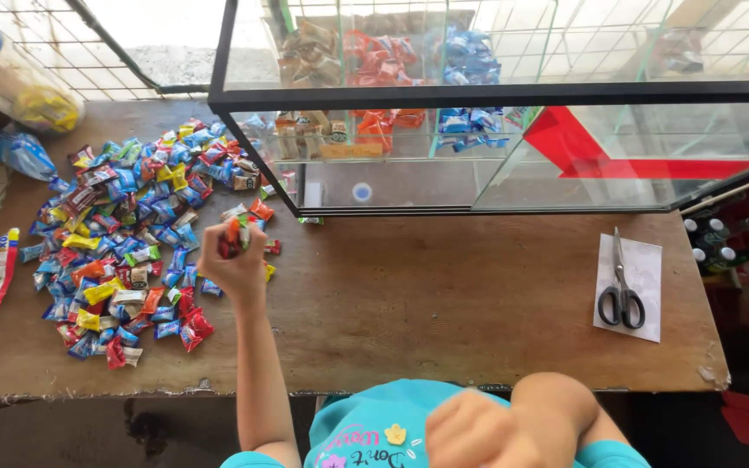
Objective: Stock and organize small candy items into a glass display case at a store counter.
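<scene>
Several fingers (234, 236) of the left hand (234, 264) curl tight around a small orange-wrapped candy (232, 232), held just above the brown wooden bench (444, 295). Beside it spreads a heap of mixed-colour wrapped candies (127, 234). Near the body, the right hand (470, 429) is balled into an empty-looking fist. Black-handled scissors (621, 286) lie on white paper (643, 260), well apart, before a glass display case (496, 95).
</scene>
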